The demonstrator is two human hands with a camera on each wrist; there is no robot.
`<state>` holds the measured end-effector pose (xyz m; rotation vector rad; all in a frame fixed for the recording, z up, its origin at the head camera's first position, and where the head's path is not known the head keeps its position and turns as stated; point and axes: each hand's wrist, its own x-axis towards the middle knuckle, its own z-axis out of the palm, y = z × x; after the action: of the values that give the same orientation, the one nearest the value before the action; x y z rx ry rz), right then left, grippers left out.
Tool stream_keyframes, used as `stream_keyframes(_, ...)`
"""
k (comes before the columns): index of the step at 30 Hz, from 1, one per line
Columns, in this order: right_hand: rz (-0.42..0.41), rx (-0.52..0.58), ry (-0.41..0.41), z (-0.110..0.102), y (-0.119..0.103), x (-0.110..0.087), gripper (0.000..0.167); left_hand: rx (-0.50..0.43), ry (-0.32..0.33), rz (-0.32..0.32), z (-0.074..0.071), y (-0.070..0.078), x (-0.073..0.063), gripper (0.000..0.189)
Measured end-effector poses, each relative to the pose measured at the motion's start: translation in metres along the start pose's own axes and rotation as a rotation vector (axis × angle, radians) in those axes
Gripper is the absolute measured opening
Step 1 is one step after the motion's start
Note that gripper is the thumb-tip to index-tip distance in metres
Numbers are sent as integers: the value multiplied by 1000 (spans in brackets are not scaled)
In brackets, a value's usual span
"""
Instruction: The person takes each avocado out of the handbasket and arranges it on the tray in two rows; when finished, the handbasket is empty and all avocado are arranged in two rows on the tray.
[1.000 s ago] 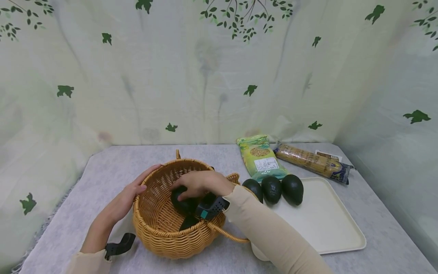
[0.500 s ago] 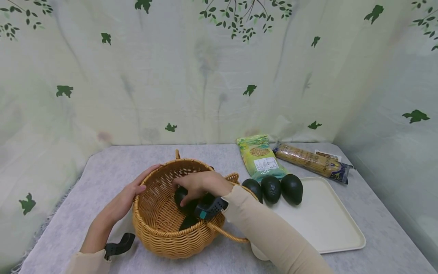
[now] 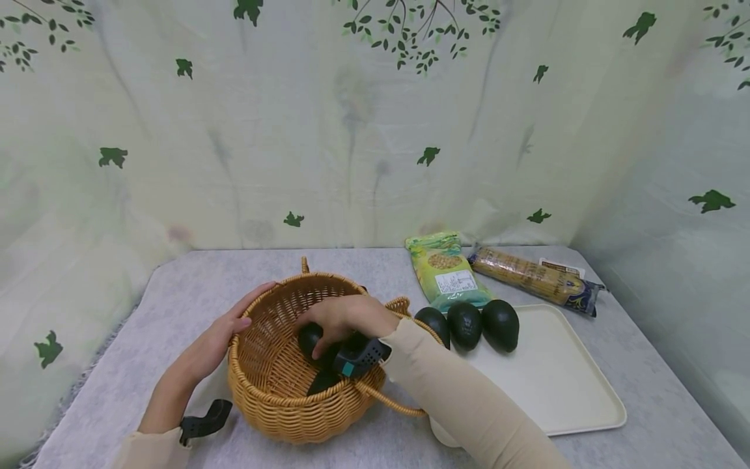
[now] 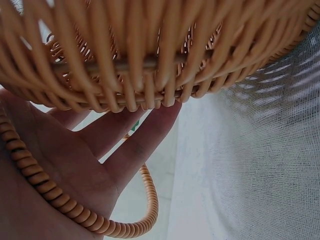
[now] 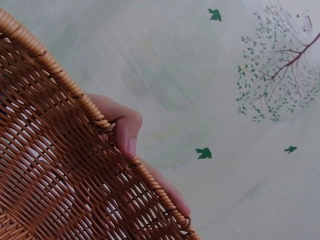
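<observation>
A wicker basket [image 3: 293, 417] stands tilted on the cloth-covered table, its mouth facing me. My left hand [image 3: 213, 339] holds its left rim, thumb hooked over the edge; in the right wrist view that thumb [image 5: 127, 140] lies over the rim. The left wrist view has the fingers of this hand [image 4: 75, 155] spread against the outer wall of the basket [image 4: 145, 45]. Inside the basket, my right hand [image 3: 346, 319] grips a dark avocado [image 3: 308, 339], partly covered by the fingers. Another dark green shape, probably an avocado [image 3: 322, 381], lies below it.
Three avocados [image 3: 465, 326] line the back left of a white tray [image 3: 551, 384], right of the basket. Behind lie a green-yellow bag [image 3: 448, 273] and a long pack of noodles [image 3: 533, 277]. A looped basket handle [image 3: 392, 405] hangs toward the tray.
My right hand and the avocado in it have shifted slightly to the right inside the basket. The left hand keeps its place on the rim.
</observation>
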<state>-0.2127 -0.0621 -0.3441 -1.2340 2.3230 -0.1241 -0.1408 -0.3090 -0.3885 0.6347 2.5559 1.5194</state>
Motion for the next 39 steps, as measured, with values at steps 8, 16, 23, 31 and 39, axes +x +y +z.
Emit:
stream_keyframes(8, -92, 15, 25, -3, 1, -2, 58, 8, -4, 7, 0, 0, 0, 58)
stream_keyframes(16, -192, 87, 84, -7, 2, -11, 58, -9, -13, -14, 1, 0, 0, 58)
stream_keyframes(23, -258, 101, 125, -10, 1, -15, 59, -5, -11, -5, 0, 0, 0, 58)
stream_keyframes(31, -312, 149, 178, -15, -2, -25, 57, -5, -10, -7, -1, -1, -1, 58)
stream_keyframes(39, -351, 189, 238, -15, 0, -35, 57, 4, -16, -8, -2, -1, -1, 56)
